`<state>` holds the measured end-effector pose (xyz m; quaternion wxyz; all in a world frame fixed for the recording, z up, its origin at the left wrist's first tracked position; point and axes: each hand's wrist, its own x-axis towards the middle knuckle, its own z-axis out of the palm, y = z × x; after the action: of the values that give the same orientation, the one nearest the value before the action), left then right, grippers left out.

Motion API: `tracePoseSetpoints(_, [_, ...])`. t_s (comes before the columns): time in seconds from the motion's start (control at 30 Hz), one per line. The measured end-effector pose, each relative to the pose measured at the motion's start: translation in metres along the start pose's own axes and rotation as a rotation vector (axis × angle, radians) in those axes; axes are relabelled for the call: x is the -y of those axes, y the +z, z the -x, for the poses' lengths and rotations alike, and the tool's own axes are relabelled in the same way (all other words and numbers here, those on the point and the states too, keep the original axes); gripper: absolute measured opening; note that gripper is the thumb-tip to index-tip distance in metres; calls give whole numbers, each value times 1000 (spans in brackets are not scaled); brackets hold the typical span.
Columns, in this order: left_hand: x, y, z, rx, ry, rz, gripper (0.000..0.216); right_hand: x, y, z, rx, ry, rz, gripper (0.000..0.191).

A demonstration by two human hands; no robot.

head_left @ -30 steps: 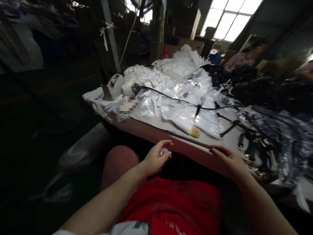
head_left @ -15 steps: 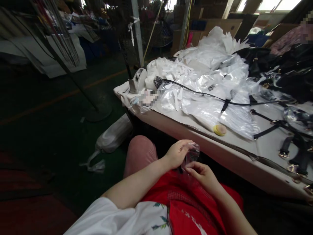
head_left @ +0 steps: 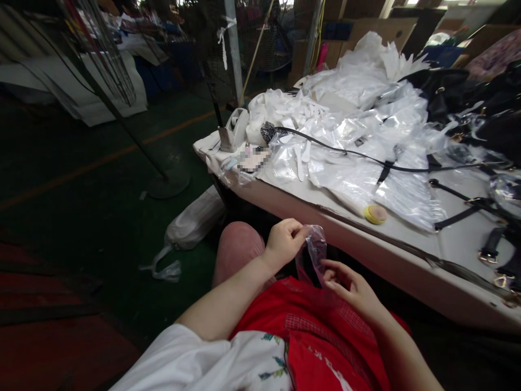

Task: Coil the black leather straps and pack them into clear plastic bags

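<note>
A small clear plastic bag point(head_left: 318, 241) stands up in front of me over my lap, with something dark showing in or behind it. My left hand point(head_left: 285, 243) pinches its upper left edge between thumb and fingers. At the bag's lower right side, the thumb and fingertips of my right hand point(head_left: 350, 288) hold the film loosely, the index finger lying along the edge. Under both hands spreads the red apron point(head_left: 268, 309) on my lap. Past them runs the near edge of the white table point(head_left: 280, 209).
On the table lie a heap of clear plastic bags point(head_left: 366, 125), a yellow tape roll point(head_left: 375, 214), a long black strap point(head_left: 345, 150) and buckled black straps point(head_left: 459, 212). A wrapped white bundle point(head_left: 195, 220) lies on the floor at left, near a stand's round base point(head_left: 169, 184).
My left hand has moved slightly left and up, and my right hand slightly right. The plastic bag is now more spread out between them. The whole view has shifted a little.
</note>
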<state>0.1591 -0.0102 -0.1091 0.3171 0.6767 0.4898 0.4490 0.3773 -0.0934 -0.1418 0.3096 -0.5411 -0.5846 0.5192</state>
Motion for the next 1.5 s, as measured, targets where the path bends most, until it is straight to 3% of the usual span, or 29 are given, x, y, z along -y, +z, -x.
tracePoseSetpoints(0.07, [-3, 9, 8, 55, 52, 8, 31, 8, 3, -5, -54, -93, 14, 57])
tracePoseSetpoints(0.13, [-3, 15, 13, 108, 92, 13, 26, 16, 5, -9, -59, -154, 28, 44])
tracePoseSetpoints(0.2, [-1, 16, 14, 121, 111, -8, 27, 23, 4, -10, 2, -115, -22, 29])
tracePoseSetpoints(0.27, [4, 9, 8, 89, 118, -61, 26, 26, -1, -7, 58, -8, -142, 28])
tracePoseSetpoints(0.4, [12, -16, -9, -14, 134, -223, 12, 24, -22, 7, 85, 151, -301, 34])
tracePoseSetpoints(0.6, [22, -49, -26, -254, 181, -354, 9, 14, -50, 19, -40, 168, -168, 32])
tracePoseSetpoints(0.77, [27, -76, -38, -548, 191, -387, 11, -14, -46, 9, 109, 200, 119, 36])
tracePoseSetpoints(0.87, [15, -79, -35, -627, 255, -379, 10, -20, -34, 0, 153, 197, 194, 37])
tracePoseSetpoints(0.97, [-7, -60, -14, -462, 375, -336, 10, -2, -17, -5, 155, 76, 80, 54])
tracePoseSetpoints(1.1, [-32, -16, 26, 41, 613, -278, 20, 33, 4, -10, 185, -61, -428, 54])
tracePoseSetpoints(1.17, [-35, 0, 41, 185, 691, -258, 21, 44, 7, -12, 99, -33, -569, 49])
tracePoseSetpoints(1.33, [-24, 15, 53, 264, 671, -246, 19, 51, -7, -13, -93, 107, -708, 50])
tracePoseSetpoints(1.5, [-17, 21, 65, 388, 670, -230, 22, 45, -4, -16, -46, 207, -785, 34])
